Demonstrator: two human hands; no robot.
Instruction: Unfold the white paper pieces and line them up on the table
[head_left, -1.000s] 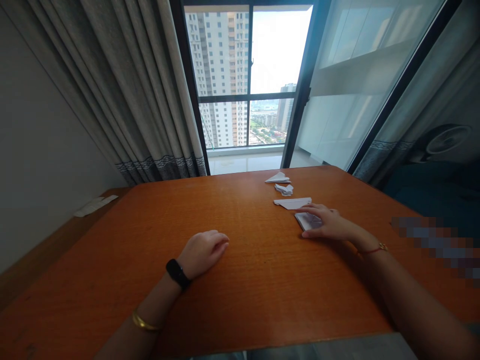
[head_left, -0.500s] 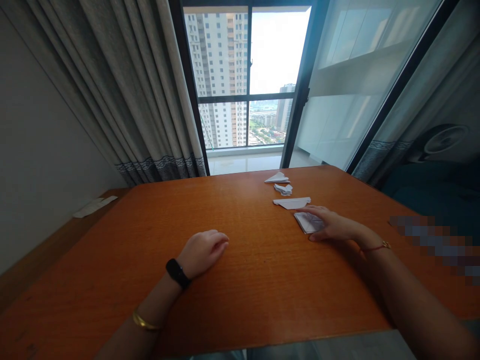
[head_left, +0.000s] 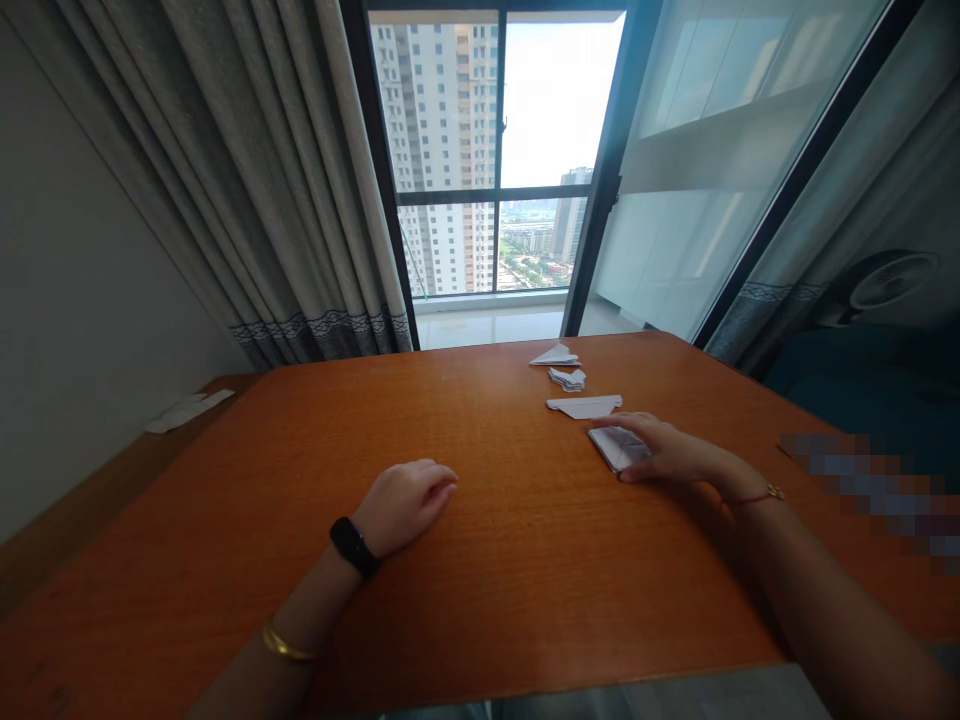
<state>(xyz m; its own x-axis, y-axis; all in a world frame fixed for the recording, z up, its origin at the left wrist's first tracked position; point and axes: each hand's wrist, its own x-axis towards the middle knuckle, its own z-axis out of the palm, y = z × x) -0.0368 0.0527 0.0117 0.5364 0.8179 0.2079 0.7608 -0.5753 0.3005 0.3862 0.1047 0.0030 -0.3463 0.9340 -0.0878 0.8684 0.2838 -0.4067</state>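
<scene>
Currently — right hand [head_left: 670, 450] around the paper square [head_left: 616, 450], left hand [head_left: 403, 508] apart.

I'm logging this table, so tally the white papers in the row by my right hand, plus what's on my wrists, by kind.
Folded papers: 3 (pointed one, small layered one, long one)
Square paper under the right hand: 1
Black watch: 1
Bracelets: 2 (gold bangle, red one with gold)
Total: 7

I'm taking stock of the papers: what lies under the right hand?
Part of a squarish white piece, apparently folded paper, shows under the right hand. Its right end and anything else the hand covers cannot be seen.
</scene>
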